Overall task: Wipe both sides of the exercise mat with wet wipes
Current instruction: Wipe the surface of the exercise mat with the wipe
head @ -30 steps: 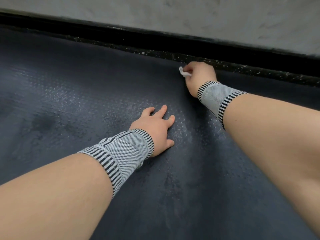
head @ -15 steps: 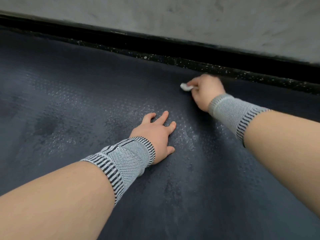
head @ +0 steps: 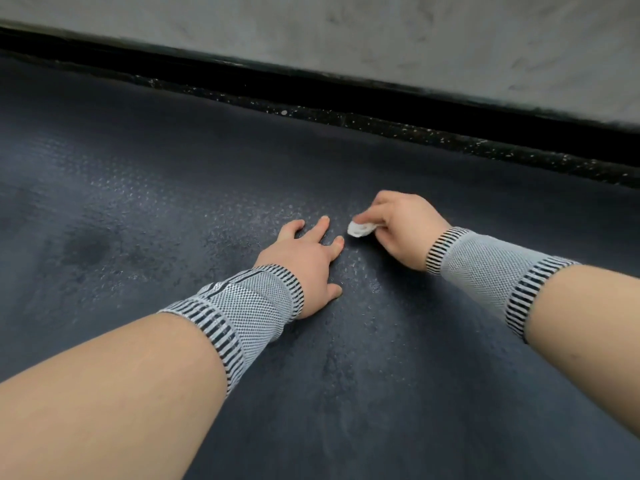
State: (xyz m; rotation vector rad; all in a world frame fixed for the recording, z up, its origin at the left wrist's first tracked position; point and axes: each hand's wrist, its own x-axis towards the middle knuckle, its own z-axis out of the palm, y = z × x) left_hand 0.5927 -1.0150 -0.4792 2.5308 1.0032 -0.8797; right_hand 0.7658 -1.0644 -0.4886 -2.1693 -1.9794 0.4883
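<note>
With the dark textured rubber exercise mat pinned flat by the straight-fingered left hand, a crumpled white wet wipe is pinched just right of it by the right hand, so patches could be missed by so small a wad.

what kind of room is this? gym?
Probably a gym or workout room: a dark textured exercise mat lies on black speckled rubber flooring beside a grey wall.
</note>
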